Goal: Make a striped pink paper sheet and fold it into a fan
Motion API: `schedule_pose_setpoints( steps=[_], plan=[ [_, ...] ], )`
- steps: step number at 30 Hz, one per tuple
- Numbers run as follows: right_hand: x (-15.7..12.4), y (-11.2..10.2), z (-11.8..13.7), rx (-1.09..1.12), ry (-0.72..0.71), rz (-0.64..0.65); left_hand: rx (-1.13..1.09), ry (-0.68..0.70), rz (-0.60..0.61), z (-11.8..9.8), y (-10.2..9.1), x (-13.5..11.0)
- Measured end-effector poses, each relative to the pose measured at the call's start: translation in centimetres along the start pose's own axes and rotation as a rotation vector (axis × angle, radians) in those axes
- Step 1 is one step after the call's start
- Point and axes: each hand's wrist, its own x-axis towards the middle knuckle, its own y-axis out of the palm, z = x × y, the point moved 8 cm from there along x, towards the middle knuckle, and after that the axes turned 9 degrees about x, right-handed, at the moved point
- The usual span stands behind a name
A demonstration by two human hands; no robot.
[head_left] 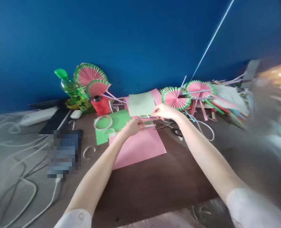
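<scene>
My left hand [133,127] is closed above the pink paper sheet [140,147], its fingertips curled near a thin white strip [150,125]. My right hand [165,111] pinches at the lower edge of a pale green sheet [141,104], beside some thin coloured strips [144,117]. What lies between the fingers of either hand is too small to make out. Behind the pale sheet shows more pink paper [156,96]. A green sheet [116,118] extends to the left, with a roll of clear tape [103,123] on it. Scissors [166,124] lie just right of the papers.
Pink-and-green pleated paper fans [90,75] lean at the back left, with others [176,98] at the right. A green-capped bottle [71,88] and a red spool [100,105] stand at left. A pixelated phone-like object [64,153] and white cables [33,190] lie nearer me.
</scene>
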Motion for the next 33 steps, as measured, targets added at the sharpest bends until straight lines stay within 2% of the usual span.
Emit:
schedule_pose_setpoints(
  steps=[21, 33],
  plan=[
    [0.25, 0.23, -0.67, -0.016, 0.003, 0.037, 0.006, 0.003, -0.005, -0.63, -0.11, -0.45],
    [-0.33, 0.87, -0.4, -0.105, 0.029, 0.124, 0.022, -0.017, 0.02, -0.59, -0.01, -0.4]
  ],
)
